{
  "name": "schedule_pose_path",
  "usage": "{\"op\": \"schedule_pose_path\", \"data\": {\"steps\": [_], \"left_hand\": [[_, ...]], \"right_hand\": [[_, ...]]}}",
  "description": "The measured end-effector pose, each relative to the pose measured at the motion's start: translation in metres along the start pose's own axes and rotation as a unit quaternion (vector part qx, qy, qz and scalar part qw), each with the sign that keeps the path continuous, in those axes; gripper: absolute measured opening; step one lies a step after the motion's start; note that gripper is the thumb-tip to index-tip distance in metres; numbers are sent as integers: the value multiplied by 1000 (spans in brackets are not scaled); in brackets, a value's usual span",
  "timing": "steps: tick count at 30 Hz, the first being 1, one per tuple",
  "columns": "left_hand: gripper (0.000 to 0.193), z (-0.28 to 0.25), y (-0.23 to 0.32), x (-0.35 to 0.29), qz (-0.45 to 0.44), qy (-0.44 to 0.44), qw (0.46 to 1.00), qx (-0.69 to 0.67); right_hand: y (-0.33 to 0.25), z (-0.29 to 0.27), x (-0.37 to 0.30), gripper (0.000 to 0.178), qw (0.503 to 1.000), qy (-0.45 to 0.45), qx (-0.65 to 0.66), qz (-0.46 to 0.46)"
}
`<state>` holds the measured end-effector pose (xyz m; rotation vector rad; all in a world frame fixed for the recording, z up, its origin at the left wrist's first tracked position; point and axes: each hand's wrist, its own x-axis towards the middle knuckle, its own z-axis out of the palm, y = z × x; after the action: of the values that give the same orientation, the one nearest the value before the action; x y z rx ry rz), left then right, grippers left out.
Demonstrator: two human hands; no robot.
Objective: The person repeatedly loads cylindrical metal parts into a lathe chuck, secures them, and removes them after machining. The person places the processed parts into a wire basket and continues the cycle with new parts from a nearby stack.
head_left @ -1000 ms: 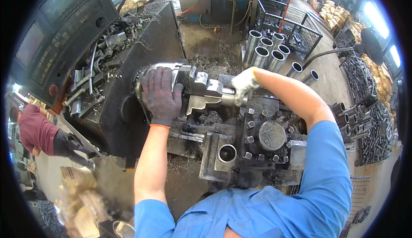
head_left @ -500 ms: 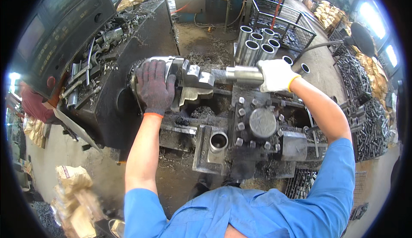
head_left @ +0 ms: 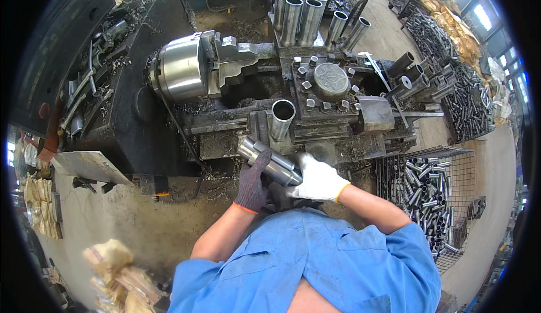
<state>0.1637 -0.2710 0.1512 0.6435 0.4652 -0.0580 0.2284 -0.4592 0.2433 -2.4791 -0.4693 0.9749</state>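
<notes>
Low in front of my blue shirt, both my hands hold a shiny stepped metal cylinder (head_left: 274, 170), tilted down to the right. My left hand (head_left: 253, 184), in a dark glove with an orange cuff, wraps round its left part. My right hand (head_left: 319, 179), in a white glove with a yellow cuff, grips the right end and hides it. Just beyond them a metal tube (head_left: 282, 122) stands upright on the lathe's ledge. The lathe chuck (head_left: 183, 66) is at the far left of my hands, with stepped jaws (head_left: 236, 65) and no workpiece visible in them.
A bolted tool post (head_left: 331, 80) sits beyond my right hand. Several upright metal tubes (head_left: 292, 22) stand behind it. On the right, a wire basket (head_left: 462, 200) holds many short tubes. Metal scraps (head_left: 93, 82) lie on the machine at left; paper sacks (head_left: 115, 262) lie lower left.
My left hand has left the chuck and now grips the cylinder. My right hand has brought the cylinder from beside the chuck jaws back towards my body. The view has shifted too.
</notes>
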Motion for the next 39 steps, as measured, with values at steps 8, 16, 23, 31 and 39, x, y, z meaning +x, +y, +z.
{"op": "schedule_pose_path", "data": {"steps": [8, 16, 23, 31, 39], "left_hand": [[47, -42, -18, 10, -19, -76, 982, -174], [64, -11, 16, 2, 97, 95, 978, 156], [89, 56, 28, 82, 353, 41, 687, 634], [52, 20, 82, 96, 254, -72, 943, 205], [67, -39, 107, 47, 137, -90, 985, -59]], "right_hand": [[69, 51, 45, 78, 969, -59, 214, -107], [70, -21, 3, 49, 909, 153, 375, -97], [90, -25, -12, 47, 964, 257, 70, 1], [16, 64, 48, 39, 946, 202, -139, -210], [-4, 40, 93, 41, 967, 173, 91, -161]]}}
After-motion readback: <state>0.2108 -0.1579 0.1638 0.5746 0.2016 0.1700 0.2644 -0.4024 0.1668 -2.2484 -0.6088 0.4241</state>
